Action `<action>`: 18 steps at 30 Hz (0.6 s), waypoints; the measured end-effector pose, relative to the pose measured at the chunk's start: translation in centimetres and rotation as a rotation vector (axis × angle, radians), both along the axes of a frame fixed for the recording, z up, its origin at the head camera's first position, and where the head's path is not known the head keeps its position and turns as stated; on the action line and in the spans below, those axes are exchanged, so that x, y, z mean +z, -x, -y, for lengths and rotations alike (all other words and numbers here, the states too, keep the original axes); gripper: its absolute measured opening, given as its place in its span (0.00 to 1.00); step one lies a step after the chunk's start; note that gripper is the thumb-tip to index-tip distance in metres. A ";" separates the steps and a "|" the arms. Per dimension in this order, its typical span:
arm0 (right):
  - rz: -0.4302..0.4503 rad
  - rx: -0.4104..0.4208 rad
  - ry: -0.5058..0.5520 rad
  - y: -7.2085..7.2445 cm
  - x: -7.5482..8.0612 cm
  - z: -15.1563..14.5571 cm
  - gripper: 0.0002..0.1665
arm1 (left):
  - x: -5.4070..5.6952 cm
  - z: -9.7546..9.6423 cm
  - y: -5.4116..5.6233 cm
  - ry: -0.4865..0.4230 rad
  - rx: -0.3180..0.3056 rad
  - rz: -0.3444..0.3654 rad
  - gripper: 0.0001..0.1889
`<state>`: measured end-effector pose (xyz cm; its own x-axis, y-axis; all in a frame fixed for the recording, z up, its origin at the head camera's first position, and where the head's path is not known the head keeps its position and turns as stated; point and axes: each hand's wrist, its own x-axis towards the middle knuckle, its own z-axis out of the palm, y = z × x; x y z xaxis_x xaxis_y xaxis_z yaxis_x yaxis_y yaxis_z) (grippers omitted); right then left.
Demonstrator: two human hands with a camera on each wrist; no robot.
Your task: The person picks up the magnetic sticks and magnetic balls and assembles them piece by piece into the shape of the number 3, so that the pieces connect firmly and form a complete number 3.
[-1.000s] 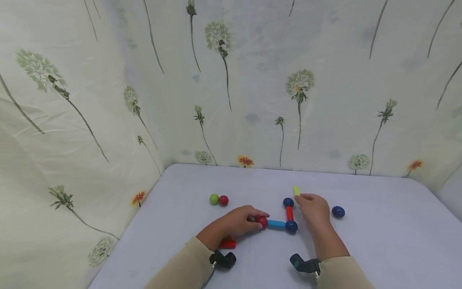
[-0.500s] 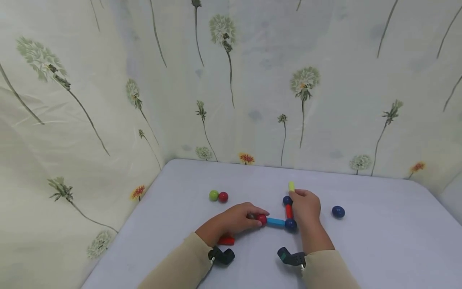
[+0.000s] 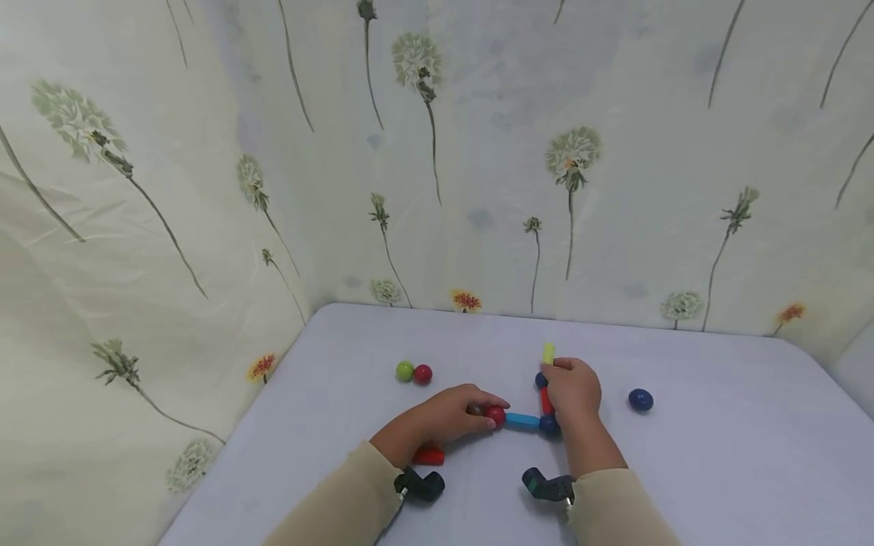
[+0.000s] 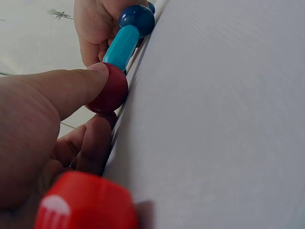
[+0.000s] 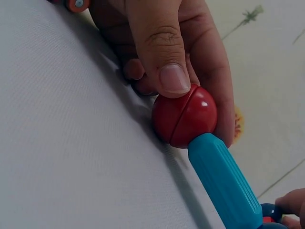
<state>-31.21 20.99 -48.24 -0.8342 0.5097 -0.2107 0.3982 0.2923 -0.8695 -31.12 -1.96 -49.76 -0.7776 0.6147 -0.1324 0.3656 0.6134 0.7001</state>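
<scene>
Right hand (image 3: pixel 575 388) pinches yellow stick (image 3: pixel 549 353), gap before far table edge (image 3: pixel 614 329); left hand (image 3: pixel 447 415) pinches red ball (image 3: pixel 495 415).

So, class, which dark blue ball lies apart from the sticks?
The lone blue ball, right of the right hand; the far blue ball and near blue ball both touch a red stick.

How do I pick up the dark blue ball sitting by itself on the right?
I'd pinch the dark blue ball round its widest part, thumb and fingers on opposite sides. It's smooth and round, so a lopsided push might roll it. Come from above or its right: nothing touches it on the table, and the right hand is on its left.
</scene>
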 end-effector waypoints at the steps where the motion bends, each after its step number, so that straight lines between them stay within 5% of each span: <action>1: 0.000 0.002 -0.005 0.1 0.0 -0.1 0.30 | 0.0 0.0 0.0 -0.001 -0.001 -0.002 0.20; 18: -0.004 0.047 0.019 0.6 -0.6 -1.4 0.28 | 0.0 -0.1 -0.1 -0.005 0.002 0.000 0.20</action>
